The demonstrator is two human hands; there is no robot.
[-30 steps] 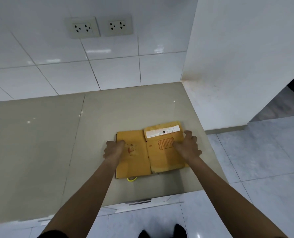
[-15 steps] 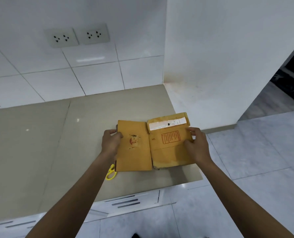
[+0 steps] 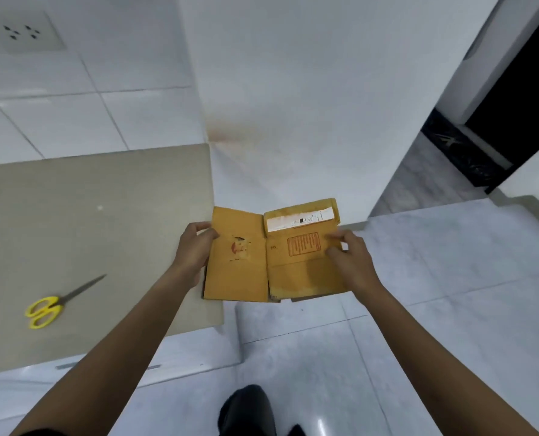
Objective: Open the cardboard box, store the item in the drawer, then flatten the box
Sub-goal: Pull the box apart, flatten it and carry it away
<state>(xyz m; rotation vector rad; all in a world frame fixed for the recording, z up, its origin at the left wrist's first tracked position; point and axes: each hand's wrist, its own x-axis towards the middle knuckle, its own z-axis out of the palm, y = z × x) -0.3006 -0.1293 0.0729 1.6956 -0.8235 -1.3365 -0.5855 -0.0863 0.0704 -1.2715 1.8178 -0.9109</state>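
Box: I am holding the flattened cardboard box [image 3: 272, 262] up in front of me with both hands, its two yellow-brown panels lying side by side in one flat sheet. It is hanging past the right end of the counter [image 3: 89, 221], mostly over the floor [image 3: 450, 278], with only its left edge overlapping the counter's corner in this view.
Left hand: my left hand [image 3: 195, 247] is gripping the box's left edge, thumb lying on the front face and fingers wrapping behind the panel.
Right hand: my right hand [image 3: 353, 262] is pinching the right panel near its right edge, thumb and fingertips pressing on the front just beside the red printed stamp [image 3: 303, 244].
Box markings: a white shipping label [image 3: 299, 219] is running along the top of the right panel; the left panel is showing a small torn patch with a reddish mark [image 3: 238, 247].
Scissors: yellow-handled scissors [image 3: 59, 302] are lying on the counter well to the left of the box, blades pointing up and to the right.
Surroundings: a white tiled wall [image 3: 73, 105] with a socket plate [image 3: 22, 31] is standing behind the counter, and a plain white wall [image 3: 309, 89] is rising to its right.
Below me: my dark shoe [image 3: 249, 407] is showing on the glossy floor tiles.
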